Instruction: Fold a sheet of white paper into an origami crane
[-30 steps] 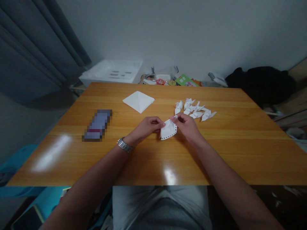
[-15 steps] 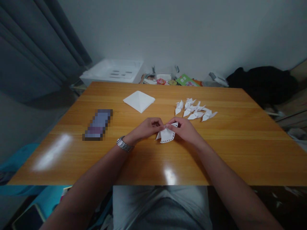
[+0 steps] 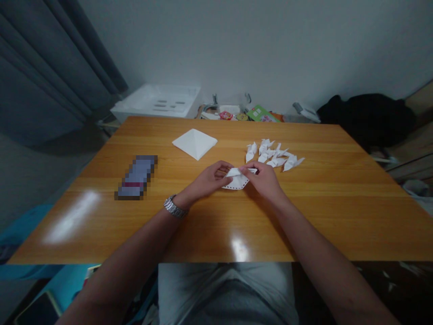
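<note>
Between both hands is a small folded sheet of white paper (image 3: 237, 181) with a row of black dots along its near edges. My left hand (image 3: 213, 179) pinches its left side, thumb on top. On the other side, my right hand (image 3: 262, 179) grips the upper right edge, with its thumb pressing near the top fold. Just beyond the right hand lie several white folded-paper cranes (image 3: 275, 155) in a cluster. A larger diamond-shaped white paper (image 3: 195, 143) rests flat farther back, to the left.
The wooden table (image 3: 135, 239) carries a phone with a blurred screen (image 3: 137, 177) at left. Behind the table are a white foam tray (image 3: 158, 99), a green packet (image 3: 261, 113) and assorted small items. A dark cloth heap (image 3: 367, 117) sits at the right.
The dotted paper has been turned and spread wider, its near edge now higher in view. The right hand has shifted slightly right along the top edge; the left still grips the left side.
</note>
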Available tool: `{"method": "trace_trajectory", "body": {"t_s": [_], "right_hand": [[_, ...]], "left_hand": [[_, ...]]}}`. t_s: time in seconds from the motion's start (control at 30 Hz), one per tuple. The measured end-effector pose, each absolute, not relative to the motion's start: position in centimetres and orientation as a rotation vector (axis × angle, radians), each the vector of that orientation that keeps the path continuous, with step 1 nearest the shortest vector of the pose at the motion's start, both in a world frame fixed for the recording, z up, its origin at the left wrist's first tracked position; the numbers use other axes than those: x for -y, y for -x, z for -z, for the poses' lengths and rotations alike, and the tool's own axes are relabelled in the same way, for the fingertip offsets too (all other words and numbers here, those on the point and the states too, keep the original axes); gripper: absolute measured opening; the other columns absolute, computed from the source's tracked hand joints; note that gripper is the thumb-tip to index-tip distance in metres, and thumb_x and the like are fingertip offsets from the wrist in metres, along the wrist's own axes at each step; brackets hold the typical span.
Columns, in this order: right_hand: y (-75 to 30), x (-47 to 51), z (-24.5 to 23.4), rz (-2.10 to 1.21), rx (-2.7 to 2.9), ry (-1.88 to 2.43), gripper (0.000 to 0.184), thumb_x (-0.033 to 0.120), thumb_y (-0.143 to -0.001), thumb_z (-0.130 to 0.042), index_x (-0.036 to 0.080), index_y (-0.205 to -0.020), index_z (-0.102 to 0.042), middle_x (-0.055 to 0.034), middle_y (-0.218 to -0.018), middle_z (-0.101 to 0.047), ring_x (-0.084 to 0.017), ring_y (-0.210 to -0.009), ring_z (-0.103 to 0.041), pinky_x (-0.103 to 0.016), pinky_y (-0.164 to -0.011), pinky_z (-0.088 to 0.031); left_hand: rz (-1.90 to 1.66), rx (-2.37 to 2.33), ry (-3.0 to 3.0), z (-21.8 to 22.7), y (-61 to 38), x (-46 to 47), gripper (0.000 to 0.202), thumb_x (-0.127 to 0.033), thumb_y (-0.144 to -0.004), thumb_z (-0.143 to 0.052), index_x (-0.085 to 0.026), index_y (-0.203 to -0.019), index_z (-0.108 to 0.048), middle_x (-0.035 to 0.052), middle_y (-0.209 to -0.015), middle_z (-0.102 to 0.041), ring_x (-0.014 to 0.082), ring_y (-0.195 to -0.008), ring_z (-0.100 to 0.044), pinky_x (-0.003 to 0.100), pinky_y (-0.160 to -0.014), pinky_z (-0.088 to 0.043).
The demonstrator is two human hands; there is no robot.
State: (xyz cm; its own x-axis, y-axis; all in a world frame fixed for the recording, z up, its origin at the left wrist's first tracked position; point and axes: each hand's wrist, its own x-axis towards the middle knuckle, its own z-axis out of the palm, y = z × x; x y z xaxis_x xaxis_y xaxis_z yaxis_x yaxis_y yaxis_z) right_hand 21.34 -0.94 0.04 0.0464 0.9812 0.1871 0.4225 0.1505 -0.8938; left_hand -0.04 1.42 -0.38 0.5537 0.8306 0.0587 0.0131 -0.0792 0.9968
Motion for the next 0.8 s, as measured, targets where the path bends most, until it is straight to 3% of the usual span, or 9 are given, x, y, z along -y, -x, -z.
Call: {"method": "trace_trajectory", "body": {"t_s": [0.17, 0.4, 0.8], "right_hand": [[-21.4, 0.8, 0.2, -0.808, 1.431, 1.377, 0.030, 0.048, -0.082, -0.073, 0.019, -0.086, -0.075, -0.0066, -0.086, -0.076, -0.022, -0.079, -0.066, -0.034, -0.074, -0.048], [-21.3, 0.6, 0.3, -0.918, 1.449, 1.344, 0.025, 0.045, -0.081, -0.074, 0.020, -0.086, -0.072, -0.0058, -0.088, -0.075, -0.021, -0.082, -0.066, -0.036, -0.080, -0.049], [-21.5, 0.9, 0.0, -1.125, 1.665, 1.292, 0.031, 0.048, -0.086, -0.070, 0.019, -0.095, -0.072, -0.0076, -0.093, -0.074, -0.021, -0.080, -0.065, -0.035, -0.074, -0.050]], "left_hand": [[-0.920, -0.837, -1.657, 0.9, 0.2, -2.0, 0.029, -0.018, -0.085, -0.068, -0.014, -0.113, -0.063, 0.0106, -0.109, -0.072, 0.0175, -0.099, -0.070, 0.033, -0.091, -0.056], [-0.988, -1.046, -1.949, 0.3, 0.4, -1.6, 0.021, -0.018, -0.090, -0.060, -0.018, -0.108, -0.070, 0.0042, -0.101, -0.076, 0.0163, -0.091, -0.070, 0.029, -0.083, -0.055], [-0.887, -1.001, -2.065, -0.8, 0.8, -1.2, 0.022, -0.016, -0.088, -0.062, -0.018, -0.106, -0.074, 0.0035, -0.102, -0.077, 0.0164, -0.092, -0.070, 0.027, -0.085, -0.053]]}}
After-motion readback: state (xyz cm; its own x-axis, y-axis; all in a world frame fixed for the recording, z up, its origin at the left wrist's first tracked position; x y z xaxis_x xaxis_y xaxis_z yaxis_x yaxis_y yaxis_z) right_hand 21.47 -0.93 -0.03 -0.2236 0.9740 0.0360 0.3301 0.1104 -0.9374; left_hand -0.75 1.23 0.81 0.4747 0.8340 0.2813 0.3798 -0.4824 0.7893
